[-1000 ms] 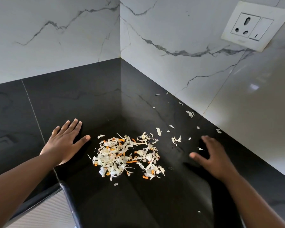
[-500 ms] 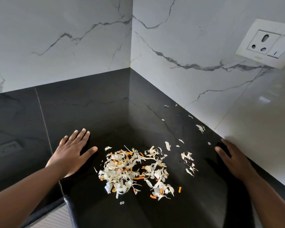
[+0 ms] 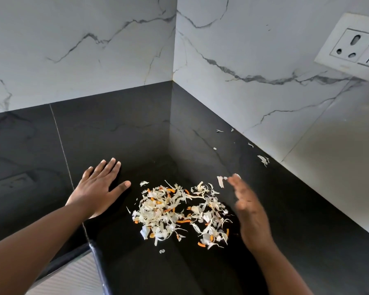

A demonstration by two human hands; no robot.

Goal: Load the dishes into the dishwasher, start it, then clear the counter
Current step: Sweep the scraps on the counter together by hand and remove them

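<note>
A heap of pale vegetable scraps (image 3: pixel 175 213) with small orange bits lies on the black counter (image 3: pixel 119 128) in a corner. My left hand (image 3: pixel 98 192) rests flat on the counter just left of the heap, fingers spread, holding nothing. My right hand (image 3: pixel 249 213) stands on its edge against the heap's right side, blurred by motion, fingers straight and empty. A few loose scraps (image 3: pixel 263 160) lie scattered farther back along the right wall.
White marble-look walls (image 3: pixel 83 50) close the corner at the back and right. A wall socket with a switch (image 3: pixel 354 54) is mounted at upper right. The counter's front edge (image 3: pixel 96 258) drops off at lower left, beside a pale ribbed surface below.
My right hand has swept left from near the right wall to the heap, pushing loose scraps into it. My left hand has stayed flat beside the heap.
</note>
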